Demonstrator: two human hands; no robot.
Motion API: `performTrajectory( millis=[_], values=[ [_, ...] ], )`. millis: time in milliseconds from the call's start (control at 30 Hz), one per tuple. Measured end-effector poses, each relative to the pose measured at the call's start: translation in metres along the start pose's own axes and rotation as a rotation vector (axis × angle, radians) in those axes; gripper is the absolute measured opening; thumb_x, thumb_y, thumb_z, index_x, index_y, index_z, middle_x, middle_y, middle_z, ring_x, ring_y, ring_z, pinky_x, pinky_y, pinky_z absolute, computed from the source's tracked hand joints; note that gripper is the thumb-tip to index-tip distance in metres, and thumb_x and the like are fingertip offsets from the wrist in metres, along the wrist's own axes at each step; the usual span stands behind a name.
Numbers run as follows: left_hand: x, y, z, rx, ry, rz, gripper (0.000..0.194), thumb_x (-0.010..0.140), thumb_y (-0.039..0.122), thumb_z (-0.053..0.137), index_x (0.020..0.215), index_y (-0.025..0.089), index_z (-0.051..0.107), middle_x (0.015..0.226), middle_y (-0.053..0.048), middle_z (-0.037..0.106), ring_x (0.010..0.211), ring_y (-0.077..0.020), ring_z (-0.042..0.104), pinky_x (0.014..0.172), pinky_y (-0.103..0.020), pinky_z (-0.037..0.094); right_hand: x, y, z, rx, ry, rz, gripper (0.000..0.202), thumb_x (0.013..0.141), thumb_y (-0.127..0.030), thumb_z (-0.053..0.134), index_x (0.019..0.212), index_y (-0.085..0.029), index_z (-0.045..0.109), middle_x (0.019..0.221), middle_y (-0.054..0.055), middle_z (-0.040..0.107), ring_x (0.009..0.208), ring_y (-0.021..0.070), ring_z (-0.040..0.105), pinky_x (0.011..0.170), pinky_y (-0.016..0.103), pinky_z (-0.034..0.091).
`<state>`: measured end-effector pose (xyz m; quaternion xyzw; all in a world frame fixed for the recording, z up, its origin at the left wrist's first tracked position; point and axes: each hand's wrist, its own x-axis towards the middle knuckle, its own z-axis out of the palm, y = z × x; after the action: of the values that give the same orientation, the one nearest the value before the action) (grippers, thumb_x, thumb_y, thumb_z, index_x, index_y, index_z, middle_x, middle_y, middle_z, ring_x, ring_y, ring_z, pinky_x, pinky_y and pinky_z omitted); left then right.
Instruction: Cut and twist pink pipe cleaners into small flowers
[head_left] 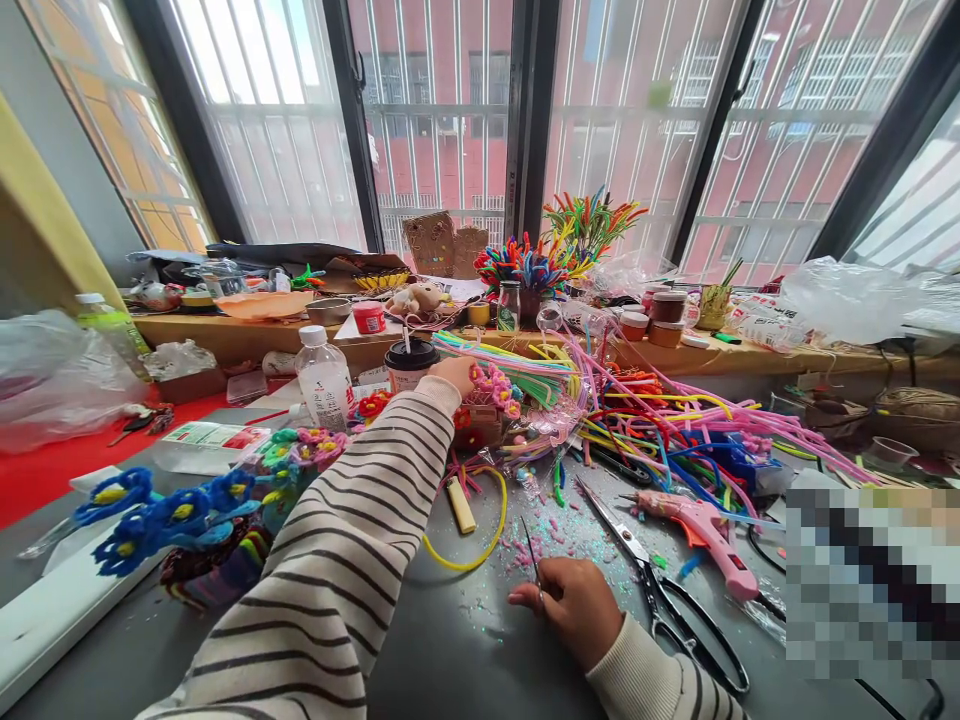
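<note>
My left hand [450, 374] reaches forward across the table, beside a bunch of pink pipe-cleaner flowers [493, 388] and near a dark-lidded paper cup [409, 368]. Its fingers are mostly hidden, so any grip or contact there is unclear. Closer in, my right hand [574, 605] pinches a thin dark stick [532, 550] that points up and away; its exact kind does not show. Large scissors [637, 560] lie partly open to the right of that hand. Beyond them rests a pink glue gun [701, 535]. A yellow pipe cleaner [495, 540] curves between my arms.
Blue pipe-cleaner flowers [176, 510] stand at the left, near a clear bottle [324, 375]. Loose pipe cleaners [675, 420] spread over the back right. A cream-yellow stick [460, 505] and pink scraps [551, 535] lie mid-table. The cluttered wooden ledge [360, 345] runs below the windows.
</note>
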<state>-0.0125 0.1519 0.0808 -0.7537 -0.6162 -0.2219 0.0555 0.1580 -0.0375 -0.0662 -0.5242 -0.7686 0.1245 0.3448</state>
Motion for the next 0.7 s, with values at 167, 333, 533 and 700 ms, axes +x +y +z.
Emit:
performTrajectory(
  millis=[167, 333, 533, 700],
  values=[
    [-0.002, 0.002, -0.003, 0.046, -0.057, 0.034, 0.039, 0.054, 0.017, 0.061, 0.092, 0.021, 0.053, 0.083, -0.005, 0.063, 0.079, -0.022, 0.057, 0.069, -0.032, 0.043, 0.0, 0.0, 0.0, -0.007, 0.0, 0.004, 0.063, 0.063, -0.07, 0.028, 0.039, -0.016, 0.049, 0.036, -0.002, 0.044, 0.036, 0.0065, 0.032, 0.04, 0.02, 0.021],
    [-0.006, 0.004, -0.012, 0.058, -0.08, 0.091, 0.028, 0.058, 0.03, 0.06, 0.085, 0.024, 0.056, 0.088, -0.002, 0.063, 0.083, -0.0194, 0.056, 0.072, -0.029, 0.042, 0.0, 0.002, -0.001, -0.012, -0.017, 0.015, 0.061, 0.064, -0.069, 0.028, 0.04, -0.016, 0.049, 0.037, -0.001, 0.047, 0.037, 0.0069, 0.035, 0.04, 0.02, 0.021],
    [-0.015, 0.009, -0.016, 0.109, -0.04, 0.109, 0.021, 0.059, 0.025, 0.06, 0.079, 0.024, 0.059, 0.08, -0.003, 0.064, 0.083, -0.0221, 0.056, 0.075, -0.032, 0.04, 0.001, 0.005, -0.001, -0.019, -0.019, 0.004, 0.059, 0.068, -0.065, 0.03, 0.039, -0.017, 0.047, 0.036, -0.001, 0.045, 0.037, 0.0074, 0.035, 0.04, 0.02, 0.022],
    [-0.04, 0.023, -0.033, 0.054, 0.191, 0.137, 0.033, 0.067, 0.03, 0.054, 0.097, 0.018, 0.054, 0.092, -0.009, 0.06, 0.09, -0.0236, 0.052, 0.082, -0.036, 0.036, 0.003, 0.003, -0.007, -0.024, 0.059, 0.05, 0.057, 0.066, -0.065, 0.034, 0.038, -0.017, 0.046, 0.036, -0.002, 0.044, 0.036, 0.007, 0.033, 0.039, 0.02, 0.022]
  ],
)
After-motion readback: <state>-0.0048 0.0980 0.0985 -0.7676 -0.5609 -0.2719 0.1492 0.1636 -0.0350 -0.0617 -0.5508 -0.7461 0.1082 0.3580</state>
